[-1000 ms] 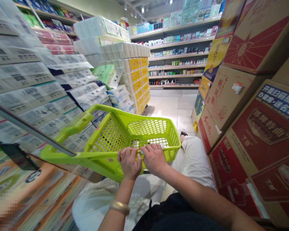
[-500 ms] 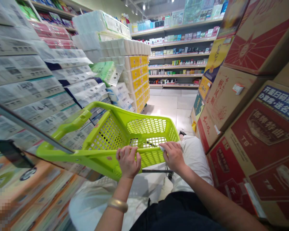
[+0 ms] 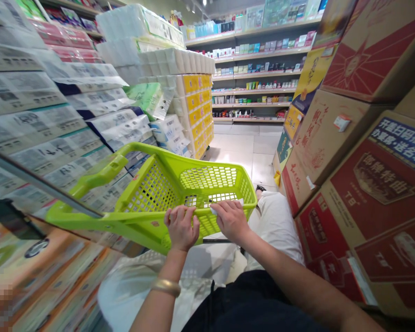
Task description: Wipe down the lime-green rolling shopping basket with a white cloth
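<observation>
A lime-green plastic shopping cart (image 3: 207, 163) with a lattice basket stands crosswise before me. My left hand (image 3: 182, 227) is closed over its near rim, fingers curled across the top and thumb on my side. Just right of it, my right hand (image 3: 232, 220) presses a small white wipe (image 3: 213, 210) onto the same rim. Whether the wipe is tissue or cloth I cannot tell, as most of it is under the fingers. Inside, the visible part of the basket shows only its lattice. The cart's handle (image 3: 100, 175) points to the left.
Stacked cartons (image 3: 363, 184) rise close on my right. Packs of tissue paper (image 3: 24, 129) are piled on the left, with toilet-roll packs (image 3: 176, 62) beyond. Shelves of small boxes and bottles (image 3: 259, 69) line the back. A tiled floor (image 3: 235, 143) runs between them.
My right hand has slid left along the cart's rim with the white wipe, closer to my left hand. My left hand keeps its hold on the rim. The view has shifted slightly.
</observation>
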The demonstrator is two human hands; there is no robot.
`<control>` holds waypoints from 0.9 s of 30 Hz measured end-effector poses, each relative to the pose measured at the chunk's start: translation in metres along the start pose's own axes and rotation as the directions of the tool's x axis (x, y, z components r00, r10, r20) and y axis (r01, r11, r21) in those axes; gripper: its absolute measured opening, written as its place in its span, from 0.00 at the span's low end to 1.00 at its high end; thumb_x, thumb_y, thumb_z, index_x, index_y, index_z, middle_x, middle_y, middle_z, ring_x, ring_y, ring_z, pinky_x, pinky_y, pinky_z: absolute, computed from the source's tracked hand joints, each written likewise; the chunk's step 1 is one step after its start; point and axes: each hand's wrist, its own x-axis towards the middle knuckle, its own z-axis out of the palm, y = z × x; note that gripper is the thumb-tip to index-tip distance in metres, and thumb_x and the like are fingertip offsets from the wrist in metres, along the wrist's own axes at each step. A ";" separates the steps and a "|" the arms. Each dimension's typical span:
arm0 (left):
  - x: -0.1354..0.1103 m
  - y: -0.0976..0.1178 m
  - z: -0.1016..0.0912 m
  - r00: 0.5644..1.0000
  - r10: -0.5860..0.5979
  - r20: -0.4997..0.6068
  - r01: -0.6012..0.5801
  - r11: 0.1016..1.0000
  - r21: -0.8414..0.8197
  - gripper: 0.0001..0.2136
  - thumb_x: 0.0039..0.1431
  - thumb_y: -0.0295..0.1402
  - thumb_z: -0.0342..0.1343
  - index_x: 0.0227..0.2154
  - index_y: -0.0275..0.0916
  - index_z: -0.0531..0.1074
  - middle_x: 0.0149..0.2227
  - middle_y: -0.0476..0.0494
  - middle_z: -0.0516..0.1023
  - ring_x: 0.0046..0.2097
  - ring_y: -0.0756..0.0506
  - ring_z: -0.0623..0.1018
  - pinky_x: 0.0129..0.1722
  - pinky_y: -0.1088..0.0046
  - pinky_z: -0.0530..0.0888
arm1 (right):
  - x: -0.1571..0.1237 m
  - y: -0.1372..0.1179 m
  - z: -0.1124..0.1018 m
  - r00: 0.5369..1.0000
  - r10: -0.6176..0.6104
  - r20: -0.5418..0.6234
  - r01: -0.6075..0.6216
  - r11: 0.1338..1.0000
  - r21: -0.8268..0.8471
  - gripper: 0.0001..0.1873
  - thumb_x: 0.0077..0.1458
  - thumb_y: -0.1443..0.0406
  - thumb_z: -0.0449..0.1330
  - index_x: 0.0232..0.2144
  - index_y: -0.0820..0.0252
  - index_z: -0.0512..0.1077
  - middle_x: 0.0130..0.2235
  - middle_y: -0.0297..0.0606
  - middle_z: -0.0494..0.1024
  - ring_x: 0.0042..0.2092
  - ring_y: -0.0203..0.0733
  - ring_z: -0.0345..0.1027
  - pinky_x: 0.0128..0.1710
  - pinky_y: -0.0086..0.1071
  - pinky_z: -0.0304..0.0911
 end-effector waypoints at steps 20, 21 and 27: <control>0.001 0.006 0.005 1.000 -0.019 -0.008 0.019 1.000 0.011 0.11 0.56 0.32 0.49 0.40 0.41 0.73 0.39 0.40 0.72 0.49 0.39 0.66 0.58 0.55 0.50 | 0.026 -0.038 0.011 0.997 0.040 0.062 -0.041 0.999 -0.001 0.13 0.59 0.63 0.55 0.47 0.54 0.69 0.40 0.38 0.75 0.44 0.45 0.63 0.46 0.39 0.49; 0.001 0.004 0.005 1.000 -0.007 -0.002 0.007 1.000 0.011 0.11 0.56 0.32 0.49 0.40 0.41 0.73 0.39 0.40 0.73 0.49 0.39 0.66 0.58 0.56 0.50 | 0.023 -0.033 0.010 0.998 0.016 0.059 -0.016 1.000 0.000 0.14 0.59 0.65 0.55 0.48 0.54 0.69 0.41 0.38 0.75 0.44 0.45 0.63 0.46 0.39 0.50; 0.001 0.002 0.005 1.000 0.013 -0.017 -0.012 1.000 0.022 0.10 0.56 0.32 0.50 0.39 0.43 0.73 0.38 0.43 0.73 0.48 0.40 0.67 0.58 0.57 0.51 | -0.010 0.020 -0.006 0.998 0.050 -0.025 -0.051 0.998 -0.024 0.18 0.55 0.71 0.54 0.48 0.55 0.70 0.44 0.38 0.76 0.48 0.44 0.63 0.48 0.37 0.50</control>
